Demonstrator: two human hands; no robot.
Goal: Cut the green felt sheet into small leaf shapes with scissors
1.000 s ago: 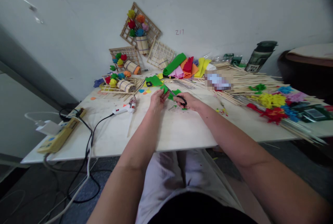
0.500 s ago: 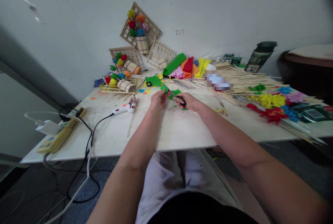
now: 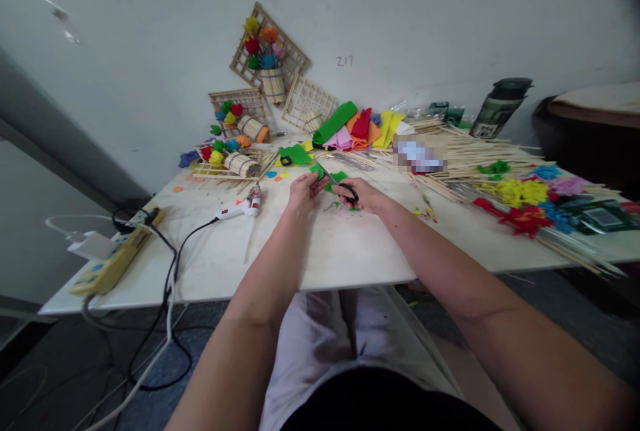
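Observation:
Between the fingers of my left hand is a small piece of green felt. My right hand is closed around the handles of black-handled scissors, whose blades point up and left to the felt. Whether the blades are closed on the felt I cannot tell. Beneath and between my hands lie more green scraps. A larger green sheet lies just beyond, with a small dark ring-shaped thing on it.
To the left lie a white glue gun and a yellow power strip with cables. Wooden lattice panels with felt flowers lean at the back. Rolled felt, thin sticks, fuzzy stems and a bottle are to the right.
Both hands stay in nearly the same place, still holding the felt and the scissors. The green piece in my left hand has shifted very slightly.

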